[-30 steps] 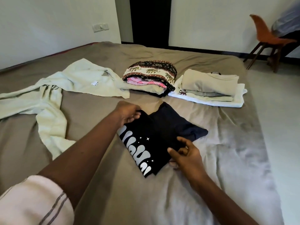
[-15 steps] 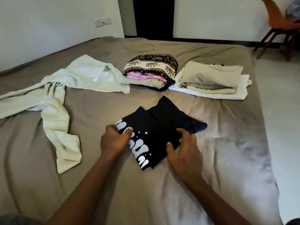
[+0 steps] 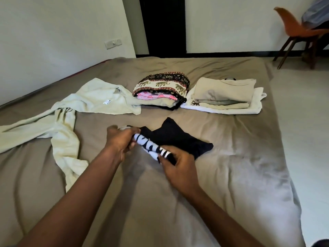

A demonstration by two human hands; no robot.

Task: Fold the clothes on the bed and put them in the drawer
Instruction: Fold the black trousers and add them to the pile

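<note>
— Raised off the bed [image 3: 240,184] since half a second ago: near edge of the black printed T-shirt [image 3: 181,141], lying mid-mattress before the elephant-print stack [image 3: 160,88].
— And the hands?
— Left hand [image 3: 119,141] pinches its left corner; right hand [image 3: 178,168] pinches the near corner.

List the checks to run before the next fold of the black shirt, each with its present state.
1. Left hand grips the black shirt at its printed edge: ok.
2. Right hand grips the same edge: ok.
3. Patterned stack and beige stack lie apart from the shirt: ok.
4. Pale green garment folded: not ok, it lies spread out.
5. Drawer ready: cannot tell, not in view.
</note>
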